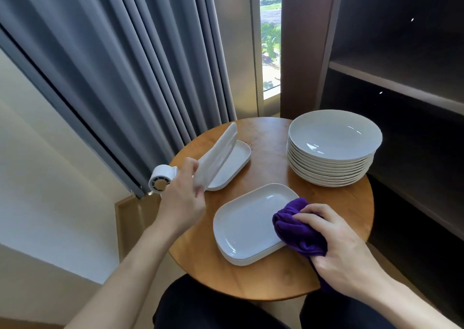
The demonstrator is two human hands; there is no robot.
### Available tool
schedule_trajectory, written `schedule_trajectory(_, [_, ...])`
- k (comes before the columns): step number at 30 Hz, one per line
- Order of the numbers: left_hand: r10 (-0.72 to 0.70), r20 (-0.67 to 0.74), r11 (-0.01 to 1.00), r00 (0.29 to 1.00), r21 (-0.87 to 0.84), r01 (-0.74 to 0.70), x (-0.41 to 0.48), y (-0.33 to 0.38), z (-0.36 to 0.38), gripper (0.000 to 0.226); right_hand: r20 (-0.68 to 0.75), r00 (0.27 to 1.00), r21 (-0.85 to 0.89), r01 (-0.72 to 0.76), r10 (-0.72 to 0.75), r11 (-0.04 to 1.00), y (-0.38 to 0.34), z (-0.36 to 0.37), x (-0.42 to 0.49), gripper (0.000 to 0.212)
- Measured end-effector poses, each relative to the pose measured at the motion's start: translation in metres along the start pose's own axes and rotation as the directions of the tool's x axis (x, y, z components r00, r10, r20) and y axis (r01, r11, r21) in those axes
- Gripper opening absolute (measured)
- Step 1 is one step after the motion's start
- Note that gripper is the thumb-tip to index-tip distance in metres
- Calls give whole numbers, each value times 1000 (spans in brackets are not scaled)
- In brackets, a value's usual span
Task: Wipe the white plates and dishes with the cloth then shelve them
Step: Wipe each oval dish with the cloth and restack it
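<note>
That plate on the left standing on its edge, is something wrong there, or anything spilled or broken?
Nothing looks spilled or broken. The tilted plate is simply in the left hand, tipped up over another flat plate. The right hand holds the purple cloth at the near stack of rectangular plates. The bowls are stacked neatly.

Glossy white ceramic plates (pixel 247 224) — plush cloth (pixel 300 228) — smooth wooden table (pixel 273 140)

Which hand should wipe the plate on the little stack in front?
Right. The right hand already grips the purple cloth at that plate, while the left hand holds a tilted dish.
</note>
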State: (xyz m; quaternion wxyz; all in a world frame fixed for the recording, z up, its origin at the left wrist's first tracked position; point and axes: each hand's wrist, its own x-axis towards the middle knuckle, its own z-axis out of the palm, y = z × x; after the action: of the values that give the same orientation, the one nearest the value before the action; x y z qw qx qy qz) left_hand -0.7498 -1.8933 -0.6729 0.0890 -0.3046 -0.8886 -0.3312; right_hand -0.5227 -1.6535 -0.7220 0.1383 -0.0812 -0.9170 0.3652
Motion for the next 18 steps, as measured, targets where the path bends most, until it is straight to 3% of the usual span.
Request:
schedule_trajectory(4, [125, 153, 915, 980, 364, -173, 28, -7, 22, 50, 16, 1000, -2, 2, -2, 1000, -2, -3, 1, 61])
schedule_trajectory(9, [155, 288, 786, 945, 544, -294, 42, -23, 44, 50, 12, 1000, -2, 8, -8, 1000, -4, -4, 2, 54])
schedule_trajectory(12, [47, 287, 796, 957, 568, -210, 45, -33, 52, 41, 16, 1000, -11, 4, -4, 1000, -4, -4, 2, 54])
schedule_trajectory(14, [-114, 303, 843, 946, 534, -70, 45, -39, 55, 40, 25, 1000, -17, 2, -1, 1000, -4, -4, 3, 55])
schedule_trajectory(16, [-267, 377, 885, 887, 461, 71, 45, -44, 60, 46, 39, 999, -23, -2, 3, 1000, -3, -4, 3, 56])
schedule_trajectory(18, [-311, 437, 890, 844, 446, 97, 43, -47, 62, 56, 44, 999, -31, -1, 2, 1000, -4, -4, 3, 57])
